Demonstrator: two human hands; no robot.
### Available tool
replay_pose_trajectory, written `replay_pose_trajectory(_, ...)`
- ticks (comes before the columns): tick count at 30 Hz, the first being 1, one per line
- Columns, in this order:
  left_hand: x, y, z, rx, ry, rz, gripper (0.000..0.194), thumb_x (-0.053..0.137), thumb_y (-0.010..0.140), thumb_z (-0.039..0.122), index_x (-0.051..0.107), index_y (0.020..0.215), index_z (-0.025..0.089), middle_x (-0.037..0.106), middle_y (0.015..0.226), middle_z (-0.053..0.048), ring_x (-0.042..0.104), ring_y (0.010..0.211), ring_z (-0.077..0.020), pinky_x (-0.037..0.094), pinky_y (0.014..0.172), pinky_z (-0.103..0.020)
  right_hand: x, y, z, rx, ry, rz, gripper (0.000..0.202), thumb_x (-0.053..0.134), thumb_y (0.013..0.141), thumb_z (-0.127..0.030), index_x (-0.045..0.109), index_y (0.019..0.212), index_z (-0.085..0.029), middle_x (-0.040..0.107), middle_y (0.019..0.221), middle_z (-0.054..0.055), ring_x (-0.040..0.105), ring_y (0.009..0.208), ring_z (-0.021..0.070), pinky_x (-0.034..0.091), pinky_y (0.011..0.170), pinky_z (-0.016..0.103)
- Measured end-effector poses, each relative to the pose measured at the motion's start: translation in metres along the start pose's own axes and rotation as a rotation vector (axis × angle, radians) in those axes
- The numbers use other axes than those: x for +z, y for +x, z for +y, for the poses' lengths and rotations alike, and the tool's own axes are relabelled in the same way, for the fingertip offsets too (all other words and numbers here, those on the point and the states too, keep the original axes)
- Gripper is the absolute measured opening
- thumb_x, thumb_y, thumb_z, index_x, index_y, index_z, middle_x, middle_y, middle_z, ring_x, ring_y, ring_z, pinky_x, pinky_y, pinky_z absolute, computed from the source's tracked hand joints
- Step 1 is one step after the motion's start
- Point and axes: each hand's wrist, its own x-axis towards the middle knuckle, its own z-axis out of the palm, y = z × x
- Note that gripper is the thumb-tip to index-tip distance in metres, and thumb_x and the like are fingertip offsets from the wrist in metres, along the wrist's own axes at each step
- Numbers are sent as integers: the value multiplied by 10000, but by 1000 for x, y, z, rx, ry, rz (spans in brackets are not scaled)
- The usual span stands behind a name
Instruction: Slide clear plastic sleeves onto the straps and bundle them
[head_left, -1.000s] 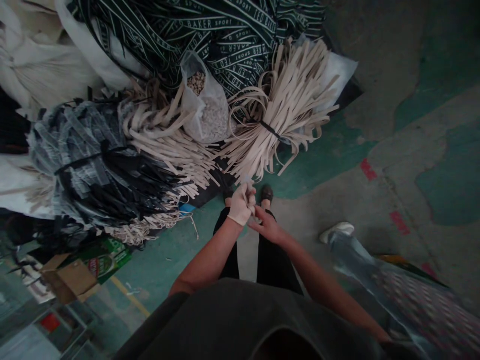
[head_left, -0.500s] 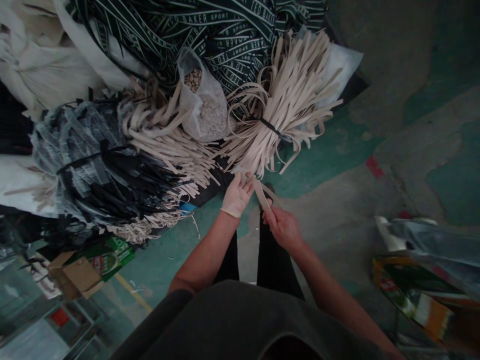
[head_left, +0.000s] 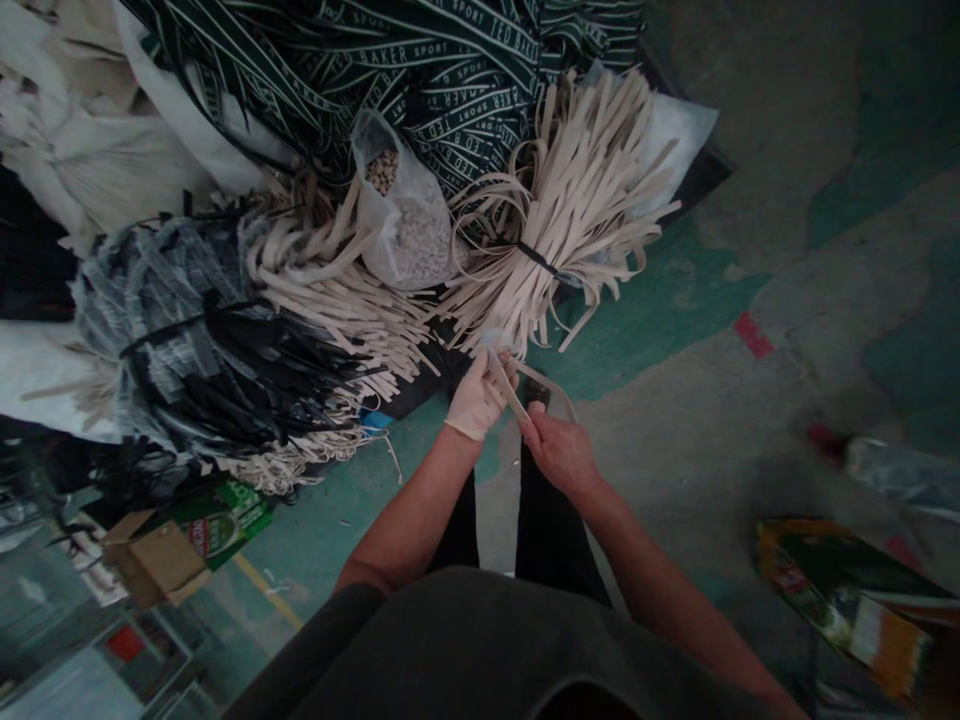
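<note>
Beige, flat and narrow, a strap (head_left: 510,388) runs between the two hands, in front of the person's legs and just below the larger tied bundle (head_left: 581,190) of similar straps. The left hand (head_left: 477,396), in a pale glove, has its fingers bent and drawn together on the strap's upper part. The right hand (head_left: 564,452), bare, clamps the lower part between thumb and curled fingers. The strap looks smooth and plain; one length lies straight from hand to hand, while another bows out in a loose loop above the right hand. Whether its ends are joined, I cannot tell.
</note>
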Motion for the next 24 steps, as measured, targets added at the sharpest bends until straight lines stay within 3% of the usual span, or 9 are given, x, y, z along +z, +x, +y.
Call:
replay_pose_trajectory(5, -2, 0, -6, -10, 49, -33, 247, 508, 978, 288, 703, 907, 155, 734, 818, -32, 702, 769, -125, 526, 862, -268, -7, 8, 0, 106, 68, -63, 470, 314, 1026, -463, 656, 876, -179, 662, 774, 77, 586, 668, 182, 299, 572, 278)
replay_pose_trajectory(11, -16, 2, -41, 46, 202, -60, 279, 502, 970, 265, 724, 898, 113, 745, 834, -91, 713, 806, -163, 523, 836, -264, -19, 22, -7, 118, 437, -122, 486, 291, 1037, -391, 631, 758, -184, 673, 682, 43, 606, 601, 149, 417, 635, 262)
replay_pose_trajectory(13, -23, 0, -45, 61, 215, -57, 261, 528, 955, 263, 726, 892, 105, 747, 853, -102, 713, 829, -175, 521, 852, -274, -23, 9, -7, 90, 455, -90, 421, 346, 1016, -415, 659, 860, -179, 704, 776, 57, 631, 632, 162, 441, 643, 272)
replay_pose_trajectory(15, -31, -4, -44, 91, 219, -8, 233, 560, 941, 277, 724, 891, 120, 751, 888, -97, 711, 854, -170, 513, 880, -281, -26, -13, -5, 85, 485, -58, 339, 428, 981, -412, 650, 1109, -191, 724, 872, 59, 662, 687, 180, 461, 642, 276)
replay_pose_trajectory(18, -40, -14, -43, 79, 232, 64, 213, 566, 942, 291, 720, 911, 146, 755, 935, -90, 709, 897, -162, 504, 911, -287, -28, -38, -5, 139, 510, -29, 472, 467, 952, -349, 481, 1406, -218, 729, 877, 39, 676, 683, 186, 470, 610, 273)
replay_pose_trajectory(24, -47, -25, -65, -22, 214, 1, 178, 628, 902, 309, 716, 916, 154, 754, 877, -83, 715, 803, -176, 538, 783, -272, -29, -15, -16, 155, 409, 74, 595, 454, 942, -338, 362, 1504, -166, 727, 914, 83, 679, 751, 224, 471, 643, 303)
